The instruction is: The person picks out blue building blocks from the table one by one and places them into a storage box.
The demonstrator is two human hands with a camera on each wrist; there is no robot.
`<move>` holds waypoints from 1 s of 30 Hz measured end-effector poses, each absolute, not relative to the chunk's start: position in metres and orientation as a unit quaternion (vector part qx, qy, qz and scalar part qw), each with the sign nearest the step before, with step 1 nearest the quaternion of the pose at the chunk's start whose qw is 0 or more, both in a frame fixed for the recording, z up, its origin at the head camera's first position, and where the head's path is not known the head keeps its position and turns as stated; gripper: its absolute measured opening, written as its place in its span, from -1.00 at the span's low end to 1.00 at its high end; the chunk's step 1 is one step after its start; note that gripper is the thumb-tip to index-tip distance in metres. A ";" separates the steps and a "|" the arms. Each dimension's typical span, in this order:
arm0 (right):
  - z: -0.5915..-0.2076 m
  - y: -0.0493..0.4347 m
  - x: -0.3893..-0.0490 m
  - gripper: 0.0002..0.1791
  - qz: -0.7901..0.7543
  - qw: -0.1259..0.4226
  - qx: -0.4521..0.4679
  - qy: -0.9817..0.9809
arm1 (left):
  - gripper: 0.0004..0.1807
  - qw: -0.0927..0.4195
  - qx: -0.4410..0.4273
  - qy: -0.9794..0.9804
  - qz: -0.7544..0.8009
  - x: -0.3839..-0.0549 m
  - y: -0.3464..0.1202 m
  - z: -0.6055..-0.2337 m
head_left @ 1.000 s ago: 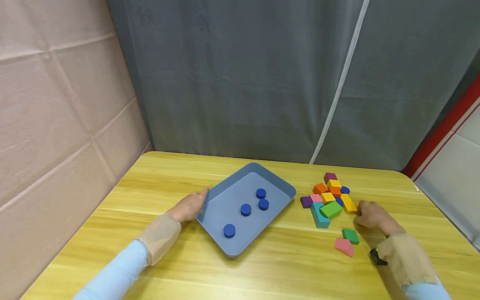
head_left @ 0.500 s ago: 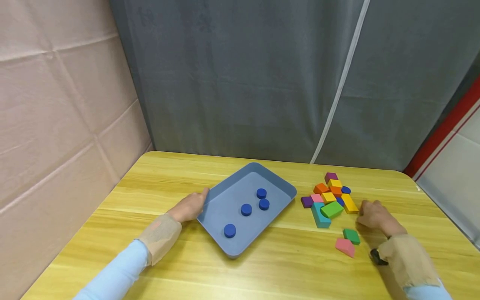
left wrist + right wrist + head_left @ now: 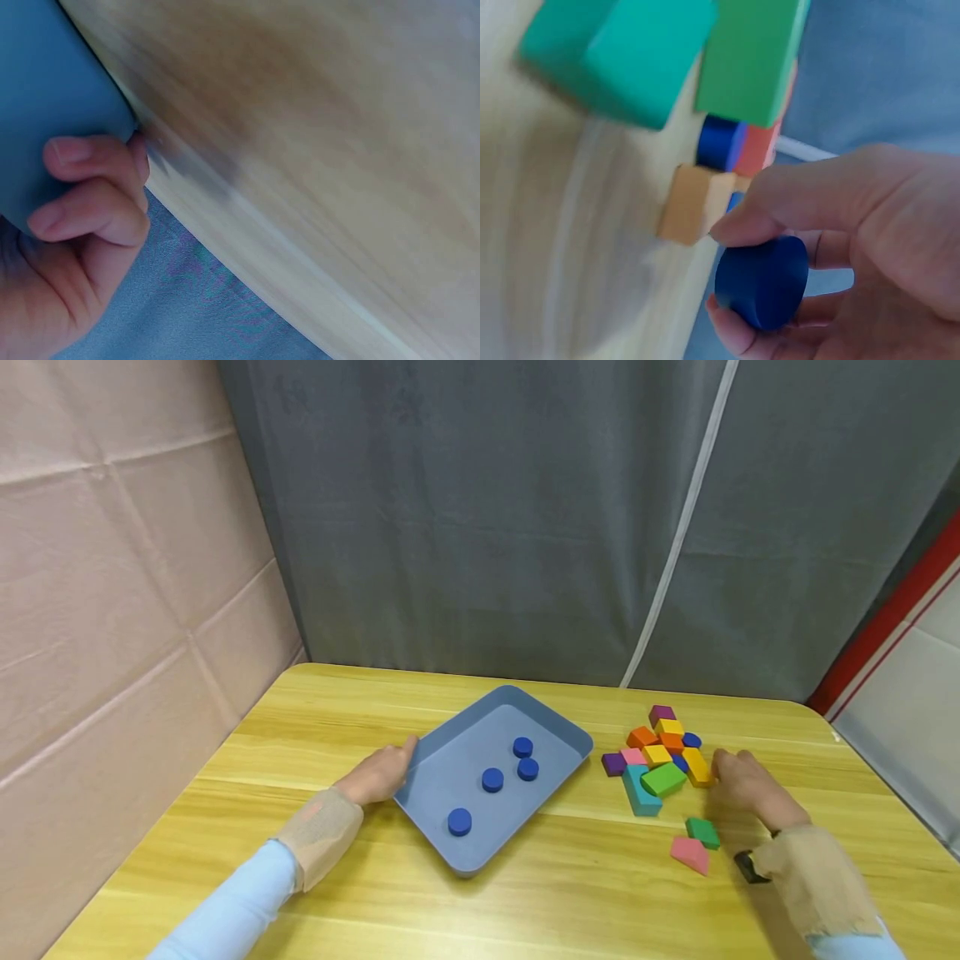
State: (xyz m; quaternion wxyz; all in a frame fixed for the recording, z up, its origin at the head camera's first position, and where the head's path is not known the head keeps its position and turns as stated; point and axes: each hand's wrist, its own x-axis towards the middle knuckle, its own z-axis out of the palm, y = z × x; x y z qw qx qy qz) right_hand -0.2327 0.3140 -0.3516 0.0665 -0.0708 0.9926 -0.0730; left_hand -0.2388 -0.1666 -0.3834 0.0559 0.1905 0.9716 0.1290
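Gripping blue-grey tray (image 3: 472,760) with left hand (image 3: 378,774), near its left corner. Fingers curled in against the outer wall in left wrist view, closed down onto the tray edge. Sitting skewed on wood-look table (image 3: 570,893), near corner toward the person.

Pinching dark blue cylinder (image 3: 761,281) with right hand (image 3: 753,785). Thumb on one side, curled fingers on the other, opened only as wide as the cylinder. Held over the right part of the table, hidden by the hand in head view. Appears just beside amber block (image 3: 698,767); can't confirm contact from this angle.

Got four blue discs (image 3: 492,779) lying flat in the tray: two just beside each other toward the right side, one near the middle, one toward the near corner.

Got a mixed block cluster between tray and right hand: purple block (image 3: 662,715) at the far end, orange block (image 3: 642,737) nearer, pink block (image 3: 633,756) and dark purple block (image 3: 613,764) on the tray side, lime green block (image 3: 663,779) overlapping teal block (image 3: 640,793) at the near end. Also a green block (image 3: 702,832) and a coral block (image 3: 690,855), set apart from the cluster, nearer the person. Backed by dark grey curtain (image 3: 480,527).
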 end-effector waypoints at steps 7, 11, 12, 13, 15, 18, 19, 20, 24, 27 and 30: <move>-0.344 0.297 -0.230 -0.78 -0.077 0.047 -0.113 0.989 | -0.64 0.052 0.194 0.971 0.131 -0.239 -0.167 -0.384; -0.339 0.286 -0.228 -0.78 -0.086 0.047 -0.126 0.987 | -0.63 0.053 0.195 0.971 0.127 -0.239 -0.167 -0.384; -0.338 0.283 -0.228 -0.78 -0.089 0.044 -0.132 0.986 | -0.63 0.055 0.194 0.971 0.126 -0.239 -0.167 -0.384; -0.337 0.281 -0.227 -0.78 -0.093 0.039 -0.138 0.985 | -0.62 0.055 0.194 0.971 0.125 -0.239 -0.167 -0.383; -0.336 0.276 -0.226 -0.79 -0.102 0.028 -0.154 0.982 | -0.62 0.056 0.195 0.972 0.123 -0.239 -0.167 -0.383; -0.333 0.269 -0.226 -0.80 -0.114 0.017 -0.175 0.978 | -0.61 0.053 0.198 0.971 0.122 -0.239 -0.167 -0.383; -0.333 0.266 -0.225 -0.80 -0.116 0.013 -0.182 0.976 | -0.61 0.051 0.199 0.971 0.122 -0.239 -0.167 -0.383; -0.332 0.264 -0.225 -0.79 -0.118 0.010 -0.189 0.975 | -0.61 0.050 0.199 0.971 0.122 -0.239 -0.167 -0.383; -0.329 0.256 -0.224 -0.75 -0.122 -0.002 -0.206 0.971 | -0.63 0.052 0.196 0.971 0.123 -0.238 -0.167 -0.383; -0.326 0.250 -0.223 -0.72 -0.126 -0.017 -0.212 0.969 | -0.63 0.053 0.196 0.972 0.122 -0.238 -0.167 -0.383; -0.323 0.243 -0.222 -0.71 -0.125 -0.048 -0.228 0.965 | -0.64 0.051 0.197 0.972 0.120 -0.239 -0.167 -0.383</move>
